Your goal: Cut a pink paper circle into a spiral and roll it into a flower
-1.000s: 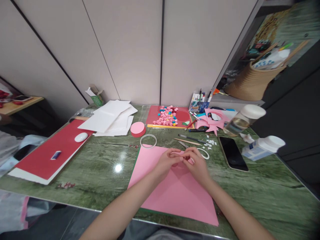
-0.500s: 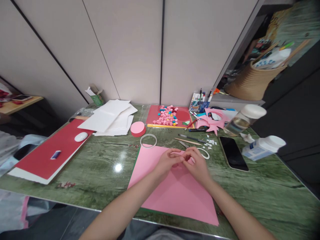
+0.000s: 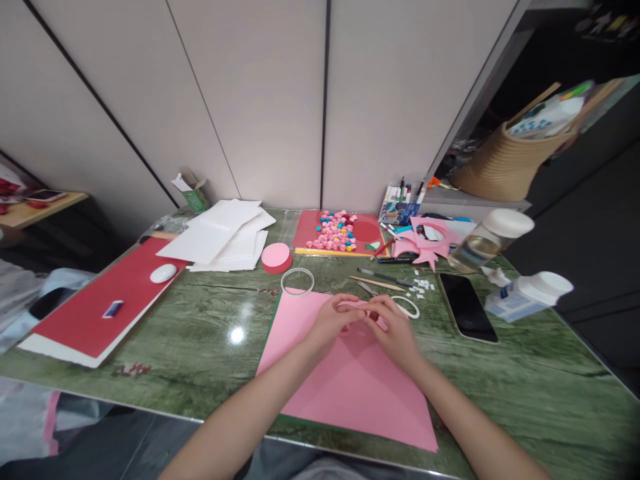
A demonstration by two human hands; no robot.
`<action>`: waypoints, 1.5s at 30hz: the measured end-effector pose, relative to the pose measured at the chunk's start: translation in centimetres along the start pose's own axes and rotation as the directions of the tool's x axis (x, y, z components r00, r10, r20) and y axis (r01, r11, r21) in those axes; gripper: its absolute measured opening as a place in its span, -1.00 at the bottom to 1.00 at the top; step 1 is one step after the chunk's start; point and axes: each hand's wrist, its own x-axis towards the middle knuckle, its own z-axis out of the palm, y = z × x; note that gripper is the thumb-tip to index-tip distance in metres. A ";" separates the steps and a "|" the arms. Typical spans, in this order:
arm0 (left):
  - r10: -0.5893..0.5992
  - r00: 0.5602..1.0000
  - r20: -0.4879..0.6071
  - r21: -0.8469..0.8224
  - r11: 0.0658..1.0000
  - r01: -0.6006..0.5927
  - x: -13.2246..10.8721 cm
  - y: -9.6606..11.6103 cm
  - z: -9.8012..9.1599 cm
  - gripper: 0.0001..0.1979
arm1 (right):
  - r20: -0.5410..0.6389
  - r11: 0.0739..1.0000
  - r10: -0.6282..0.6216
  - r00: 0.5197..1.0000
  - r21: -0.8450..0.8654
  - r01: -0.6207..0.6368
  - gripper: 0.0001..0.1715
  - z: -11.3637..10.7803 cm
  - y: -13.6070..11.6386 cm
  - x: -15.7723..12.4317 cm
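Observation:
Both of my hands meet above the upper part of a pink paper sheet (image 3: 360,387), which lies over a green sheet on the table. My left hand (image 3: 333,320) is closed in a pinch, its fingertips touching those of the other hand. Curled the same way, my right hand (image 3: 393,327) presses its thumb and fingers together. Whatever is between the fingertips is hidden or too small to name. Just beyond the hands lie scissors (image 3: 368,288), partly covered, and a white ring (image 3: 407,307). A roll of tape (image 3: 297,283) rests on the sheet's top left corner.
Small pink, blue and yellow rolled pieces (image 3: 337,230) sit on red paper at the back. White sheets (image 3: 215,233), round pink pieces (image 3: 277,257) and a red sheet (image 3: 105,300) are leftward. A phone (image 3: 467,307), white-capped bottle (image 3: 530,295) and pink offcuts (image 3: 425,240) are rightward.
My fingers have shifted slightly at the fingertips, and the right fingers look a little straighter. A pink bit seen by the right hand earlier no longer shows. The table things stay put.

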 end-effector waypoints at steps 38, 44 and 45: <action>0.059 0.996 0.060 0.002 0.998 -0.059 0.4 0.1 -0.3 -0.52 | 0.037 1.000 -0.019 0.999 -0.006 0.019 -0.78 -0.2 0.1 0.2; 0.066 0.996 0.066 0.094 0.993 -0.072 0.3 0.7 -0.3 -0.50 | 0.041 0.999 -0.043 0.998 -0.007 0.044 -0.71 0.0 0.4 0.1; 0.073 0.995 0.068 0.088 0.993 -0.079 0.3 0.7 -0.3 -0.50 | 0.028 0.999 -0.037 0.999 -0.012 0.037 -0.72 0.0 0.5 0.1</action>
